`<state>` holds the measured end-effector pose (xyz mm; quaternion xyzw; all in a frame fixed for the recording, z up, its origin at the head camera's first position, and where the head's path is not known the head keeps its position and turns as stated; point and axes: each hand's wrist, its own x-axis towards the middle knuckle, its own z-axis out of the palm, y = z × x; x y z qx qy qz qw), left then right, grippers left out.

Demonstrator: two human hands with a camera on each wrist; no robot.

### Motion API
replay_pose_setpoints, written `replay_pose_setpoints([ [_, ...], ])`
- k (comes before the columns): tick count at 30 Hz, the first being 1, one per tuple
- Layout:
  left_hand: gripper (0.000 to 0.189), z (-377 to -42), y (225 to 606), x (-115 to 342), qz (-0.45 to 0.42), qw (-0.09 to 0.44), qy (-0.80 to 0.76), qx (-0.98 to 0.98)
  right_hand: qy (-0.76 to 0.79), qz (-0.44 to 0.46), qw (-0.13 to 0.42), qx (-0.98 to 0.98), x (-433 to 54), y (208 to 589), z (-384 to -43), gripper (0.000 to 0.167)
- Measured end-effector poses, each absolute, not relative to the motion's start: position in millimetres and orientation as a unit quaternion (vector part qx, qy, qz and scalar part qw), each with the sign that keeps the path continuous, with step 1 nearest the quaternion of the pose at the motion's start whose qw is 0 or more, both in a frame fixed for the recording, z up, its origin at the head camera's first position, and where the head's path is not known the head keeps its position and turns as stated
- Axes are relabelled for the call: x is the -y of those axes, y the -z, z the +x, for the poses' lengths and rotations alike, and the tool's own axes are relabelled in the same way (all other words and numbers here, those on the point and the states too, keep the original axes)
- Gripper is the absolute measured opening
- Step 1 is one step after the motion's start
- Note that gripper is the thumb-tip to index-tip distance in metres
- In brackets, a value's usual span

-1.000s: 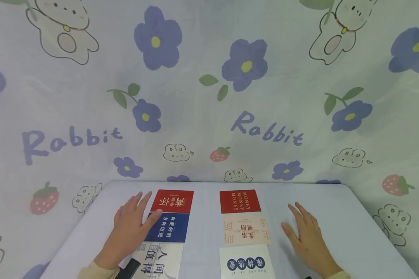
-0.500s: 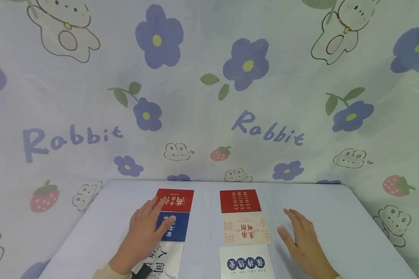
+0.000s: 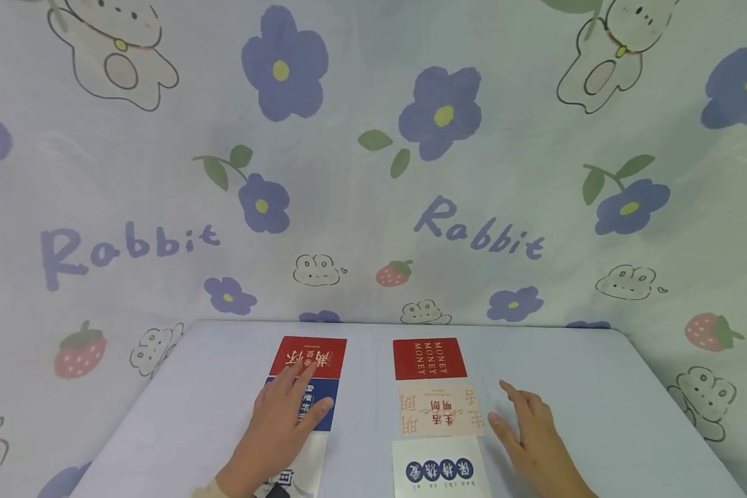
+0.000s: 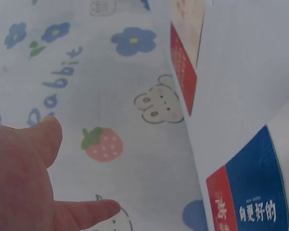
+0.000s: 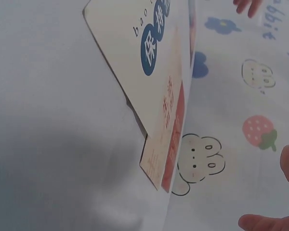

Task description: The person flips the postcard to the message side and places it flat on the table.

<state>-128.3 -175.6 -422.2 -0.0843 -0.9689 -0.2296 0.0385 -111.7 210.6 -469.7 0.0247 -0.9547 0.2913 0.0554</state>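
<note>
Six printed cards lie flat in two columns on the white table (image 3: 364,429); with a clock face centred on the bare strip between them and twelve at the far edge, the left red card (image 3: 324,353) sits between ten and eleven, the blue card (image 3: 325,389) at nine and the left white card (image 3: 308,460) near eight, while the right red card (image 3: 430,359) is near two, the cream card (image 3: 440,411) at three and the right white card (image 3: 440,467) near four. The left hand (image 3: 277,425) is over the blue card, fingers spread and nothing gripped — whether a fingertip touches the print I cannot tell. The right hand (image 3: 535,439) hangs over bare table towards half past three, just beside the cream and right white cards, thumb apart from loosely bent fingers, holding nothing. The cards look like thin, fairly stiff paper stock: very light, likely apt to slide on the smooth surface under a sideways push, and easily creased or dented at a corner. Neighbours crowd their twelve and six o'clock edges, so the blue card is probably best taken by its free three o'clock edge — a nail or fingertip lifting there, thumb on top, pinching lightly without bending it.
</note>
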Motion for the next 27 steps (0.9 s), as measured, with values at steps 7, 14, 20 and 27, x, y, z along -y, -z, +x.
replay_pose_setpoints([
  [7, 0.076, -125.0, 424.8, 158.5, -0.089, 0.008, 0.257, 0.962, -0.292, -0.008, 0.004, 0.956, -203.5, 468.9, -111.6, 0.073],
  [14, 0.075, -121.3, 432.1, 139.8, -0.086, -0.005, 0.276, 0.957, -0.308, -0.025, -0.018, 0.951, -197.2, 474.5, -110.1, 0.073],
  [20, 0.073, -118.7, 436.7, 127.5, -0.094, -0.016, 0.279, 0.956, -0.308, -0.022, -0.029, 0.951, -192.8, 477.3, -110.1, 0.068],
  [27, 0.068, -118.7, 442.9, 109.9, -0.092, -0.06, 0.277, 0.955, -0.294, -0.019, -0.039, 0.955, -189.4, 480.5, -109.8, 0.063],
])
